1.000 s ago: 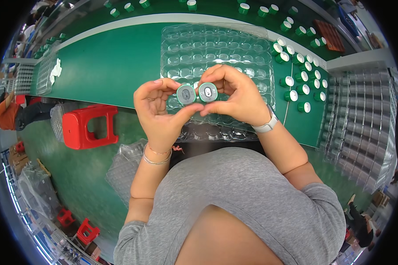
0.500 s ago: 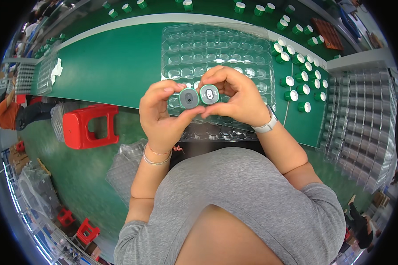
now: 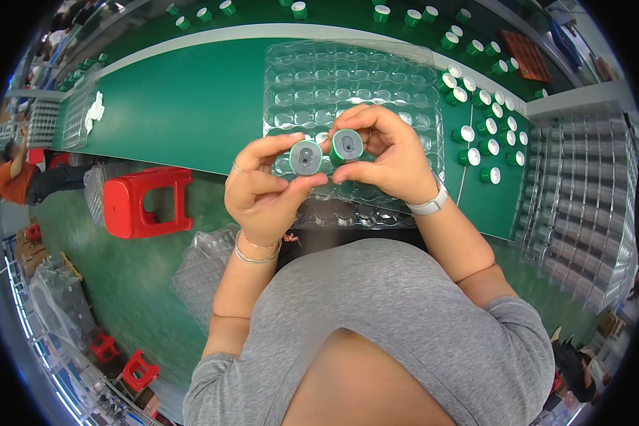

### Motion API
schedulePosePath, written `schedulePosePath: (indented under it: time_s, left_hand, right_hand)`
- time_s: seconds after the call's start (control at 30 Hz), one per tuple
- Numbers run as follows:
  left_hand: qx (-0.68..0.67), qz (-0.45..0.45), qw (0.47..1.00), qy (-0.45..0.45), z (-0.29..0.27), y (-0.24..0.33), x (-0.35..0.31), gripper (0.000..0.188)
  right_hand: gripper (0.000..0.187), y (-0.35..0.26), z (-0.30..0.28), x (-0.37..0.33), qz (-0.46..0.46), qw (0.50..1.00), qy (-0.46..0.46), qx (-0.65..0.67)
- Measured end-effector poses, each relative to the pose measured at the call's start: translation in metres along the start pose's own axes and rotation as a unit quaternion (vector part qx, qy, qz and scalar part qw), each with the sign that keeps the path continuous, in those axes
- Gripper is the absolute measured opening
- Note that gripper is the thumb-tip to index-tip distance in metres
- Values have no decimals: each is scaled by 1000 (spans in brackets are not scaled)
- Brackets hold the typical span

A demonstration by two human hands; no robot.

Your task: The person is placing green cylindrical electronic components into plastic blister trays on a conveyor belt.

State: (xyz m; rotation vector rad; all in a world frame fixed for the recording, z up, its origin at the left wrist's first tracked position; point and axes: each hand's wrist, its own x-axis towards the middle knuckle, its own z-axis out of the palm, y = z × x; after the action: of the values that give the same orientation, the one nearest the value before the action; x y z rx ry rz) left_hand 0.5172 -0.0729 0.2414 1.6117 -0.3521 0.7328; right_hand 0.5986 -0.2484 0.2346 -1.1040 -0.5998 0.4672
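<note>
Two green caps are pinched, one in each of the hands, above a clear tray; a loosened pinch could drop one.

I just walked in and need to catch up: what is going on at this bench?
A person holds two small round green parts up in front of them, one in each hand: the left hand pinches one green part, the right hand the other green part, side by side, grey faces toward the camera. Below lies a clear compartment tray on the green table, with more green caps to the right.
</note>
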Motion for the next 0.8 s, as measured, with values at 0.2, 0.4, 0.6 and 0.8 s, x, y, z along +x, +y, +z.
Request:
schedulePosePath:
  time_s: [0.2,0.4,0.6,0.8]
  left_hand:
    - [4,35,999,7,0,-7,0,79]
    - [22,3,1000,8,5,-4,1,80]
    - [17,-58,998,19,6,2,0,66]
    - [68,-75,995,13,3,5,2,54]
  right_hand:
    - [53,-1,0,-1,1,1000,-4,-18]
    - [56,-4,2,0,-32,996,-26,-84]
    - [57,-3,2,-1,-54,992,-37,-104]
    - [57,-2,2,-1,-52,992,-41,-106]
